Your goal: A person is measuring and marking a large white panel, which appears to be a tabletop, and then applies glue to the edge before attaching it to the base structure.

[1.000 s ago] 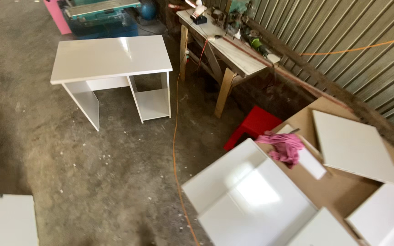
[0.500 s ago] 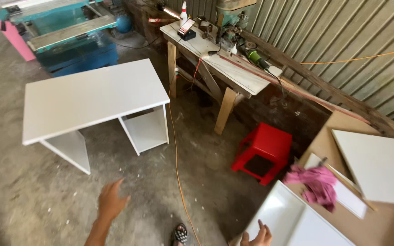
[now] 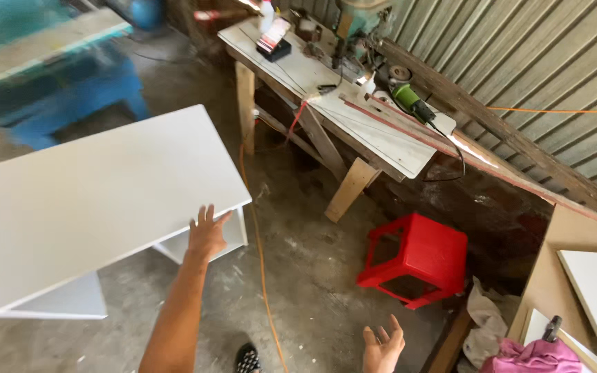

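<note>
Desk untouched: your left hand reaches its edge, fingers spread, right hand open, both empty.

left hand now at white desk edge, desk nearer

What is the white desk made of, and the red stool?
The white desk looks like laminated board: flat, smooth, slightly glossy, with sharp square edges. The person's left hand is at its front edge. The red stool looks like moulded plastic: one even bright colour, rounded corners, a slight shine.
</note>
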